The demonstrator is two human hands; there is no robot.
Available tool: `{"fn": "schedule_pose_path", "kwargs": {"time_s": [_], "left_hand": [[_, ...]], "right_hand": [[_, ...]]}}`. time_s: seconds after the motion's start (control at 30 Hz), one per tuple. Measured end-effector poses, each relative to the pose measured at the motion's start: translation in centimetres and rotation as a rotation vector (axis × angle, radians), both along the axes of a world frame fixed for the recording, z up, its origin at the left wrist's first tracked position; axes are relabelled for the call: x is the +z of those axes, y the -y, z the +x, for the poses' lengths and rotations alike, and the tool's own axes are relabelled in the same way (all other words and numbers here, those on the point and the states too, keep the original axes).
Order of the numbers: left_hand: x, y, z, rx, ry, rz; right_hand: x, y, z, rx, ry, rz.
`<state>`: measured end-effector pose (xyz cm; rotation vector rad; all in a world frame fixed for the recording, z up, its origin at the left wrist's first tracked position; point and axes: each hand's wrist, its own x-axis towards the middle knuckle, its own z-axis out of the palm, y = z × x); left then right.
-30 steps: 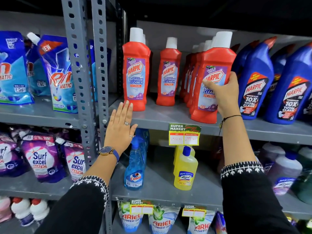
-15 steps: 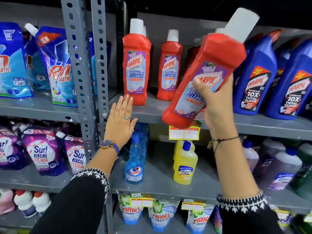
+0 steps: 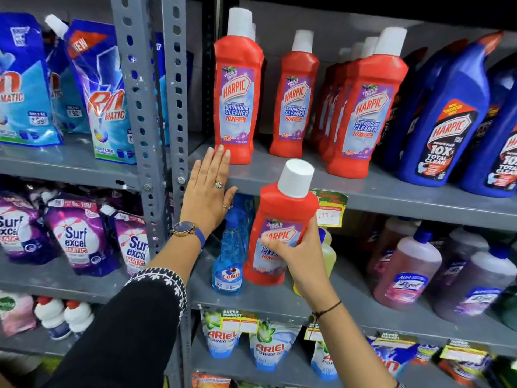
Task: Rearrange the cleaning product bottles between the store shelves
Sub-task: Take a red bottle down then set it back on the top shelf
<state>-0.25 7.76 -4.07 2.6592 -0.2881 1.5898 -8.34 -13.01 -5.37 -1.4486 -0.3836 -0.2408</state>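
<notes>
Right hand: grip clenched round the lower body of one red Harpic bottle, thumb across the label, fingers behind; forearm rising from lower right, a thin dark cord at the wrist. Held bottle: white cap, tilted slightly right, in front of the middle shelf and just below the edge of the upper shelf; whether its base touches the middle shelf cannot be told; label reads "THICK & FRESH", "HARPIC", part "10X". Left hand: grip released, flat and open, fingers together pointing up, fingertips at the base of the leftmost standing red bottle, palm over the shelf edge; two rings, a wristwatch with blue strap, black sleeve with white embroidered cuff. Upper shelf, red Harpic "BATHROOM CLEANER 10X": one at left with a second cap showing behind it, one single bottle set further back, then a front-to-back row of at least three caps. Right of these, blue Harpic bottles, "POWER PLUS 10X TOTAL CLEAN", red nozzles, at least three; exact count unclear. Middle shelf: one blue Colin spray bottle just left of the held bottle; one yellow bottle largely hidden behind the hand; several purplish Lizol bottles at right. Yellow price tag on the upper shelf edge, "199" partly legible. Lower shelf: Ariel Power Gel pouches. Left bay: Rin Matic pouches above, Surf Excel Matic pouches below.
</notes>
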Motion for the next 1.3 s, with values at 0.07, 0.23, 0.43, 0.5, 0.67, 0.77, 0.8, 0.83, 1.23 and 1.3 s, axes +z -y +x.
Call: {"fn": "schedule_pose_path", "kwargs": {"time_s": [0.07,0.23,0.43,0.5,0.67,0.77,0.8,0.83,1.23,1.3], "left_hand": [[0.0,0.0,0.1,0.003,0.010,0.000],[-0.2,-0.1,0.2,-0.013,0.034,-0.022],[-0.3,-0.1,0.2,-0.028,0.029,-0.040],[-0.2,-0.1,0.1,-0.047,0.021,-0.044],[0.0,0.1,-0.3,0.000,-0.013,-0.018],[0.0,0.1,-0.3,0.004,-0.015,-0.012],[-0.1,0.0,-0.3,0.005,-0.013,-0.012],[-0.1,0.0,-0.2,0.006,-0.011,-0.012],[-0.4,-0.3,0.4,-0.016,0.021,-0.012],[-0.5,-0.4,0.5,-0.016,0.028,-0.011]], "right_hand": [[-0.3,-0.1,0.0,0.010,-0.023,0.008],[2.5,-0.3,-0.1,0.039,0.046,0.044],[10.7,-0.7,0.9,0.135,0.214,0.183],[13.7,-0.7,2.1,0.130,0.287,0.205],[18.5,-0.6,6.5,0.087,0.371,0.174],[19.3,-0.4,9.3,0.053,0.348,0.117],[19.3,-0.3,10.1,0.043,0.342,0.092],[19.2,-0.3,10.9,0.031,0.335,0.065],[17.9,0.1,15.0,0.003,0.207,-0.021],[17.9,0.0,15.2,0.014,0.192,-0.027]]}}
